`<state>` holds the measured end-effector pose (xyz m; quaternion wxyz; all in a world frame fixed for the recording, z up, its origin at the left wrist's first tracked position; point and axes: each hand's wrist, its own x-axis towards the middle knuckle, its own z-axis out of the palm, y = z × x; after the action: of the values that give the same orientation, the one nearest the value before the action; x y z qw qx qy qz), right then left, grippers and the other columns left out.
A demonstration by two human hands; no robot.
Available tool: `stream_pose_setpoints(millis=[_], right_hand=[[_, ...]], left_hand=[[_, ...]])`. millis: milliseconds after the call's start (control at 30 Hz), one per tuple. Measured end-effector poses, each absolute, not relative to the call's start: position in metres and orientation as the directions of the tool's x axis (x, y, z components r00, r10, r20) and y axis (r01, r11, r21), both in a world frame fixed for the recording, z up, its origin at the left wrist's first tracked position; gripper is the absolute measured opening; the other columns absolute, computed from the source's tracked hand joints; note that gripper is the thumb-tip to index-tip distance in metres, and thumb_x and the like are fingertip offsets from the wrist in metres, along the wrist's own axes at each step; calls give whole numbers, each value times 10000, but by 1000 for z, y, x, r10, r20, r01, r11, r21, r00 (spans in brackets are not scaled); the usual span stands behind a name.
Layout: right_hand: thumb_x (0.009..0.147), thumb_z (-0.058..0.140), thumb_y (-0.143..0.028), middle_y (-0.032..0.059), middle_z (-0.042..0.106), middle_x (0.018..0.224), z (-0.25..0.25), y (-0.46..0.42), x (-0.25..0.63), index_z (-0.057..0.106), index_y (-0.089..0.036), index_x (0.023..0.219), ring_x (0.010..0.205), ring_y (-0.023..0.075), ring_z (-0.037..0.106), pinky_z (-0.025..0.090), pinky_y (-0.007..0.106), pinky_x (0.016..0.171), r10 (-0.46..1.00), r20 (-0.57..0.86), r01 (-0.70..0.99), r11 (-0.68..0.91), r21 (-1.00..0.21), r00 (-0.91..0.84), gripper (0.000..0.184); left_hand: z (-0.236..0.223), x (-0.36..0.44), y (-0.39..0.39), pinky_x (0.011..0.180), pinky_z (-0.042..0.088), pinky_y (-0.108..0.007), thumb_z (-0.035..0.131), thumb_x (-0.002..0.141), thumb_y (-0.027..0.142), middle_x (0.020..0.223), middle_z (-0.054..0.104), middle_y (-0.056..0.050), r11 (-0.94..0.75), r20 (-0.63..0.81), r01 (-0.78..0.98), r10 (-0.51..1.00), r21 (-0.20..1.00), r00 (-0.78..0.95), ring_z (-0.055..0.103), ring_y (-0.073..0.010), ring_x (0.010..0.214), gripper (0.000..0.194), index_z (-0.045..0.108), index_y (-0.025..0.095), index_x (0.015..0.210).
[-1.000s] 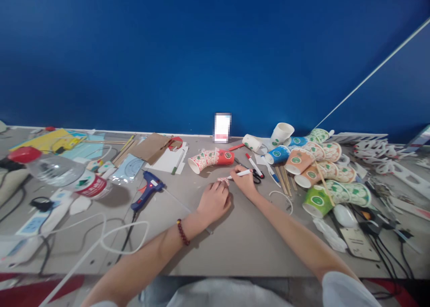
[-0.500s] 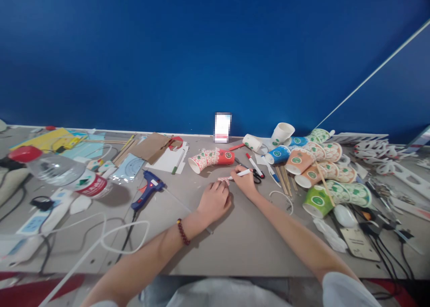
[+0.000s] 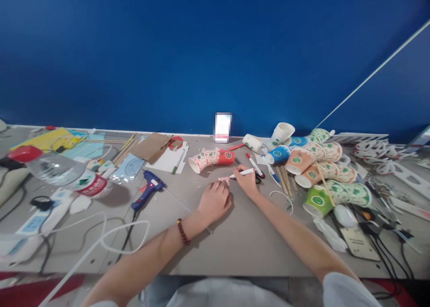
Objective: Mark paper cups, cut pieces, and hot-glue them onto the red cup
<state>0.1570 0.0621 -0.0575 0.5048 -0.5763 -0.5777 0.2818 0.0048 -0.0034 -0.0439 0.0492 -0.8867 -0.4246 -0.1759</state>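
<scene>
My right hand (image 3: pixel 246 180) is closed in a writing grip on a white marker (image 3: pixel 244 172). The marker's tip points left, at or just over a small red-and-white patterned paper piece (image 3: pixel 224 179). With bent fingers held together, my left hand (image 3: pixel 215 200) presses that piece down on the table; its lower part is hidden under the fingertips. Just behind lies a joined row of red patterned paper cups (image 3: pixel 211 160), on its side. Black-handled scissors (image 3: pixel 258 177) lie partly hidden behind my right hand, beside a capped red marker (image 3: pixel 252 163).
A blue glue gun (image 3: pixel 148 190) and a clear bottle with a red cap (image 3: pixel 67 170) lie to the left. Joined paper cups (image 3: pixel 320 170) crowd the right, near wooden sticks (image 3: pixel 285 181). A phone (image 3: pixel 222 128) leans on the blue wall. White cable loops lie at front left.
My right hand and the marker have shifted slightly to the right, and the tip has moved a little. My left hand stays in place on the paper piece.
</scene>
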Motion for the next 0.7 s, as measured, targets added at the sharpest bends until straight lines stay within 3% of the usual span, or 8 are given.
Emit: stream_pose_setpoints(millis=[700], right_hand=[[697,511,-327,-57,383,446,-56,62,156,351,-216,492,473,99,347,324,242,497,954,258,408,177,-896,153,282]], left_hand=[[-44,5,-3,821,452,-390,472,860,202,1084,640,-119,-635,346,769,739,72,578,554,-248,1029,214,618,144,1005]])
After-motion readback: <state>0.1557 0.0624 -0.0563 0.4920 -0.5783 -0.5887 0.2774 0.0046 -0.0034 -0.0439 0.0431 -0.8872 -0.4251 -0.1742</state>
